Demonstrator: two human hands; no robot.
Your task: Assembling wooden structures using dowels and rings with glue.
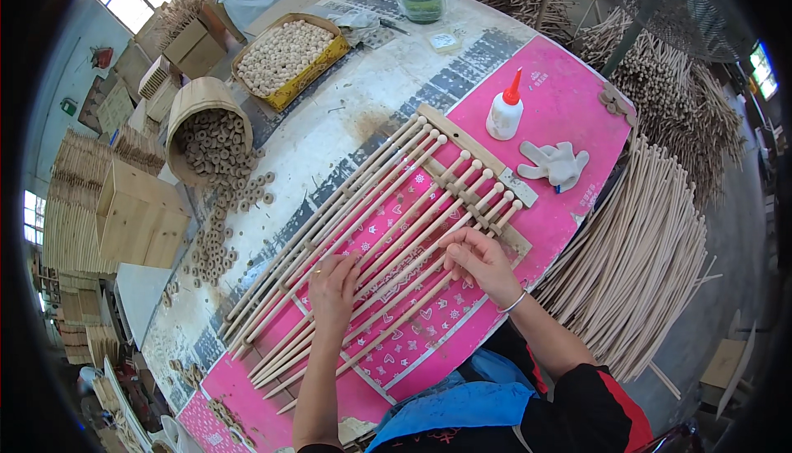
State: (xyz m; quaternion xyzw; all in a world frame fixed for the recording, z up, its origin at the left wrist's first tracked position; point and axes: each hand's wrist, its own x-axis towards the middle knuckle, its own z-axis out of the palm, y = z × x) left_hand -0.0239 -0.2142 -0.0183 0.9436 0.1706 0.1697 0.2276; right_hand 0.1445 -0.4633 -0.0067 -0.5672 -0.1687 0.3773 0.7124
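Two bare hands over a row of pale wooden rods [412, 212], mid-frame. Left hand [334, 292]: fingers bent and bunched, low over the rods left of centre; cannot tell whether they pinch one. Right hand [483, 263]: thumb and fingertips drawn close together, near the ball ends, right of centre; grip on anything not clear. Rods slant from centre right to lower left, round balls at the upper ends, tapered tips at the lower; a wooden strip [477, 154] lies just beyond the balls. Underneath, a pink sheet [569, 94] with white motifs. Right of upper centre: white bottle [504, 116] with red nozzle, upright; a white glove [554, 164] just below it. Right side: large sheaf of loose rods [635, 255]. Left of centre: tipped wooden bucket [183, 143], small rings [213, 247] spilling from its mouth down the tabletop. Upper left: yellow tray [309, 75] heaped with wooden balls [285, 53].
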